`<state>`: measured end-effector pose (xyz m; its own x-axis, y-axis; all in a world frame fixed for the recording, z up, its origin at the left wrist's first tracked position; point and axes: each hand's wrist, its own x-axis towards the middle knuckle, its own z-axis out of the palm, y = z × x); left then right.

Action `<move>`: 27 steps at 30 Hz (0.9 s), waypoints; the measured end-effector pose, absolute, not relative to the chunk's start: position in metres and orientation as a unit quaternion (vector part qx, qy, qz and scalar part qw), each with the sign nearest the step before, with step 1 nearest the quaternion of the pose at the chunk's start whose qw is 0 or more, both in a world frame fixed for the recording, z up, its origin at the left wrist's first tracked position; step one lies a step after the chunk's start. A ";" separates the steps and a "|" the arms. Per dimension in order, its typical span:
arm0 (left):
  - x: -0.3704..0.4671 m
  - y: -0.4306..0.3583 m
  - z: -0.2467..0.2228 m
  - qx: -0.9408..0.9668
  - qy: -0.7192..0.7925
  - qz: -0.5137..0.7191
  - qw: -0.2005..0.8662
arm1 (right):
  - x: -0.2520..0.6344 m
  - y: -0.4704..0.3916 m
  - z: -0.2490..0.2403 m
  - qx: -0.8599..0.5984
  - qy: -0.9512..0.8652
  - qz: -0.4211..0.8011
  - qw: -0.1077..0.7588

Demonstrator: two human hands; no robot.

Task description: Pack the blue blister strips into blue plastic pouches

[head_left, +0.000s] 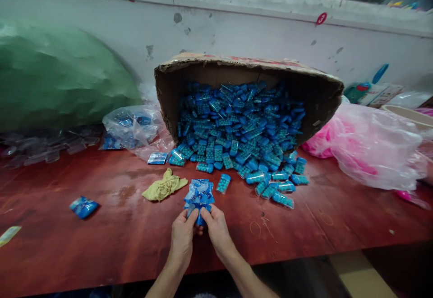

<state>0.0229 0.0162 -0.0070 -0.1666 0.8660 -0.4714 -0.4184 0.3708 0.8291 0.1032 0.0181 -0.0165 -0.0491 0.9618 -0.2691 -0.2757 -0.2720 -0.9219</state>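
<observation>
Shows red with paler smudges on the tabletop (128, 244), and blue patterned with white on the held packets (199, 193) and loose packet (84, 207). Combines blue ends with turquoise beads in the clear containers (243, 126). Reads yellow-green on the cloth (164, 186), green on the sack (61, 76), brown on the box (161, 95), pink and whitish on the plastic bags (375, 140), dark-blotched white on the wall (243, 36).

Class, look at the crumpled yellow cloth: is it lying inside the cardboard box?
No, the yellow cloth lies on the red table, in front of the box.
</observation>
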 end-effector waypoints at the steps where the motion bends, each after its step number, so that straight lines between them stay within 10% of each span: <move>1: 0.023 0.017 -0.007 0.202 0.553 0.522 0.617 | 0.103 0.018 -0.015 -0.489 -0.349 0.630 0.492; 14: 0.012 0.012 -0.016 0.288 0.570 0.485 0.597 | 0.114 0.022 -0.019 -0.498 -0.417 0.608 0.457; 23: -0.043 0.049 -0.015 0.612 0.732 0.298 0.028 | 0.110 0.035 -0.004 -0.667 -0.682 0.253 0.160; 27: -0.073 0.090 -0.023 0.661 0.736 0.134 -0.051 | 0.107 0.034 -0.001 -0.670 -0.694 0.239 0.111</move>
<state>-0.0727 0.0904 -0.0225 -0.1205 0.9603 0.2518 0.9875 0.0900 0.1294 0.1065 0.0335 -0.0011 -0.0774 0.9831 -0.1661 0.8765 -0.0124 -0.4813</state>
